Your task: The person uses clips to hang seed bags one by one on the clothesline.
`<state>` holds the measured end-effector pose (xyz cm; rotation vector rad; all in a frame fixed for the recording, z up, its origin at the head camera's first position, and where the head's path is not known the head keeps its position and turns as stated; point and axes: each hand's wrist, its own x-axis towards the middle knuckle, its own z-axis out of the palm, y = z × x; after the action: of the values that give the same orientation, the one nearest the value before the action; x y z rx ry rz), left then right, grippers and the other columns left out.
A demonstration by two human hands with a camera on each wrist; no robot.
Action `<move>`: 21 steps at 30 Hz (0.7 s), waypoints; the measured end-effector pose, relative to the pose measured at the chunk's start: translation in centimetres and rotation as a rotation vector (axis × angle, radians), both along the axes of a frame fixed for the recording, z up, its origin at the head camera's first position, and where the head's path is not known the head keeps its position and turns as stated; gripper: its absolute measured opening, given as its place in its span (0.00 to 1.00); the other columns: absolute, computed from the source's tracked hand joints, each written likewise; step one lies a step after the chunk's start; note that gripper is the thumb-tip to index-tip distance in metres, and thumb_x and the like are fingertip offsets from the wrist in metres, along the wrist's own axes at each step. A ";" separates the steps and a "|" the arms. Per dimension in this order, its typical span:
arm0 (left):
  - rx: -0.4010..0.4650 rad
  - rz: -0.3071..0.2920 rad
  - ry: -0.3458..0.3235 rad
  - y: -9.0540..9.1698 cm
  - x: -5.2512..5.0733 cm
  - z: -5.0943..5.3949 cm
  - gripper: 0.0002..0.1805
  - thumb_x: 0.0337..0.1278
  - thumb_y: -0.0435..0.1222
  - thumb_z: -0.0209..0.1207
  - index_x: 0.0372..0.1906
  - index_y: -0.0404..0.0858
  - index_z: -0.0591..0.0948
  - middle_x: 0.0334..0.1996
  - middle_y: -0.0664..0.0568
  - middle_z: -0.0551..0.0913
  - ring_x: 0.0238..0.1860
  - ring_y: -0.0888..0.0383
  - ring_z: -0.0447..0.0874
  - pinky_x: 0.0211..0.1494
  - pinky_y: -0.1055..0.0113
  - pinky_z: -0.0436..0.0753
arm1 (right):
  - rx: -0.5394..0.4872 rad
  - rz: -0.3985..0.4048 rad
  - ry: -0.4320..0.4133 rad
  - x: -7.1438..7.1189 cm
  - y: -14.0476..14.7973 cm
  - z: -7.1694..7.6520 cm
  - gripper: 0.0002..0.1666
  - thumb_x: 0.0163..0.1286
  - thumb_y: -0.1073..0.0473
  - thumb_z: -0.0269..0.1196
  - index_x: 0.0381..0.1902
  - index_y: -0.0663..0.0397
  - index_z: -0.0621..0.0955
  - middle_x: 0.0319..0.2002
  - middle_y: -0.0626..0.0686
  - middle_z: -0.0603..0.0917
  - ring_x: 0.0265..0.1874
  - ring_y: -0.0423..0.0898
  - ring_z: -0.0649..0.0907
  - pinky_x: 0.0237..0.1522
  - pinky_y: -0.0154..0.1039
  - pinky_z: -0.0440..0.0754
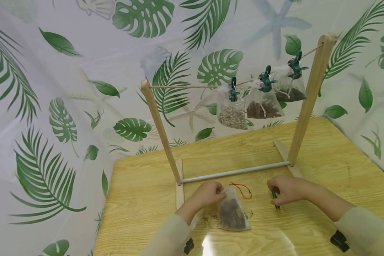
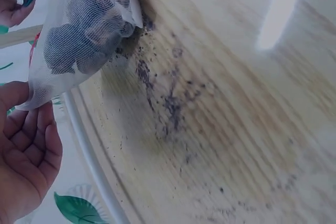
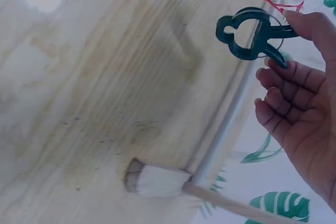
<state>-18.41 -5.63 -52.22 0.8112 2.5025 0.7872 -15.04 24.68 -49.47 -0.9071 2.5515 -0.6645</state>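
My left hand (image 1: 206,195) pinches the top corner of a white mesh bag (image 1: 233,215) between thumb and fingers. Dark, rounded lumps show through the mesh in the left wrist view, and a red cord loop (image 1: 250,193) trails from the bag's top. To the right, my right hand (image 1: 288,190) holds a dark green spring clip (image 3: 252,35) by its handles, above the table. Its jaws point away from the palm, with nothing seen between them. The bag and the clip are apart.
A wooden frame (image 1: 161,133) with a string line (image 1: 179,86) stands behind the hands. Three filled mesh bags (image 1: 233,117) hang from it by green clips (image 1: 233,89). A grey bar (image 1: 236,172) joins its feet. Dark crumbs (image 2: 170,108) lie on the wood-grain table (image 1: 140,199).
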 end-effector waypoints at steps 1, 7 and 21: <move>-0.004 -0.009 0.026 -0.1 0.2 0.2 0.09 0.61 0.41 0.59 0.34 0.39 0.82 0.23 0.58 0.80 0.20 0.68 0.69 0.27 0.75 0.72 | 0.009 0.010 0.027 0.0 -0.2 0.3 0.15 0.55 0.56 0.68 0.23 0.49 0.70 0.20 0.40 0.67 0.19 0.32 0.62 0.22 0.29 0.62; -0.026 -0.043 0.146 -0.9 1.1 1.3 0.08 0.62 0.42 0.58 0.35 0.42 0.83 0.28 0.59 0.83 0.27 0.69 0.77 0.33 0.76 0.76 | 0.025 0.046 0.107 0.1 -1.4 1.7 0.15 0.53 0.55 0.70 0.28 0.50 0.72 0.24 0.44 0.71 0.22 0.33 0.66 0.23 0.30 0.66; 0.011 -0.110 0.395 -1.8 3.1 5.0 0.05 0.60 0.39 0.60 0.33 0.43 0.84 0.26 0.59 0.83 0.26 0.72 0.76 0.30 0.83 0.72 | -0.015 0.077 0.115 -0.1 -2.3 3.9 0.18 0.53 0.57 0.70 0.31 0.48 0.69 0.28 0.43 0.70 0.27 0.34 0.67 0.27 0.32 0.69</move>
<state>-15.30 -7.45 -47.23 1.1972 2.7614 0.6552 -15.18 22.39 -45.59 -1.0719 2.5989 -0.6259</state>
